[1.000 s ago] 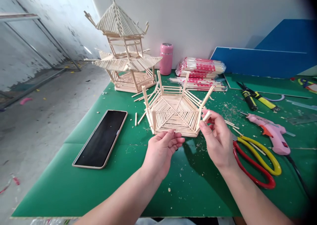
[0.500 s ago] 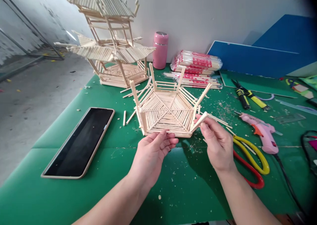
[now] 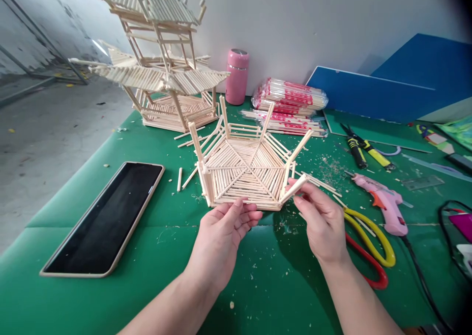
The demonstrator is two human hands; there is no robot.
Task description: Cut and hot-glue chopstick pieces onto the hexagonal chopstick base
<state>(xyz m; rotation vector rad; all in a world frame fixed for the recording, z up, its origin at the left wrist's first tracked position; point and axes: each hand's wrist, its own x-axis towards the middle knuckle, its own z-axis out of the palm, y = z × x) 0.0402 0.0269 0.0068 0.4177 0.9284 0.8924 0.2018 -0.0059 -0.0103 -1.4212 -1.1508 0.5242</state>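
Wooden frame (image 3: 243, 182), left hand (image 3: 223, 234) holding — behind, plastic packs (image 3: 289, 98), sticks (image 3: 295, 125) inside

Note that your base (image 3: 247, 168) is pale tan with striped wedges, your table (image 3: 73, 305) green, bottle (image 3: 237, 82) and glue gun (image 3: 391, 206) pink, scissor handles (image 3: 386, 241) yellow and red.

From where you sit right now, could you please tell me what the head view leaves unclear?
In the head view:
Tall stick model: its peak is cut off by the top edge.
Scissors: blades hidden behind the right hand.
Hexagonal stick base: front edge partly covered by the left hand.
Stick piece in the right hand: too small to tell whether its lower end touches the base.
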